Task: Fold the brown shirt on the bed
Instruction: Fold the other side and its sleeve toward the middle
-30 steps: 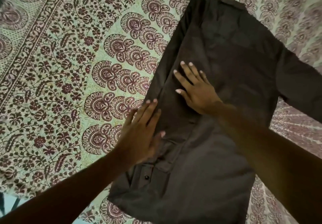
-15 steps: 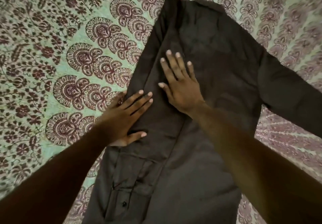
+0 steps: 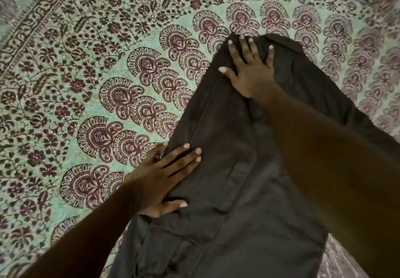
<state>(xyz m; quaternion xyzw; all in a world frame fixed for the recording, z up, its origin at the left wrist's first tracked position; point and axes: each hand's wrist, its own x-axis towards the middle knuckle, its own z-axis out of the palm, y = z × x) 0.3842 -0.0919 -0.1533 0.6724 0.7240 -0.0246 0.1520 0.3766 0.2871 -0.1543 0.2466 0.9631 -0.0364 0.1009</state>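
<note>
The brown shirt (image 3: pixel 229 191) lies flat on the bed, its left side folded inward into a long straight edge. A sleeve runs off to the right behind my right forearm. My left hand (image 3: pixel 164 180) presses flat on the folded left edge at mid-length, fingers straight and spread. Farther up, my right hand (image 3: pixel 249 67) rests flat near the shirt's far end, fingers splayed on the cloth. Neither hand holds anything. My right forearm hides part of the shirt's right side.
The shirt lies on a green bedspread (image 3: pixel 108 83) printed with maroon paisley fans and flowers. A dark patterned border (image 3: pixel 43 16) runs diagonally at the upper left. Bare bedspread extends left of and beyond the shirt.
My right hand has slid up the shirt toward its far end. My left hand stays pressed on the folded left edge, and the camera view has shifted.
</note>
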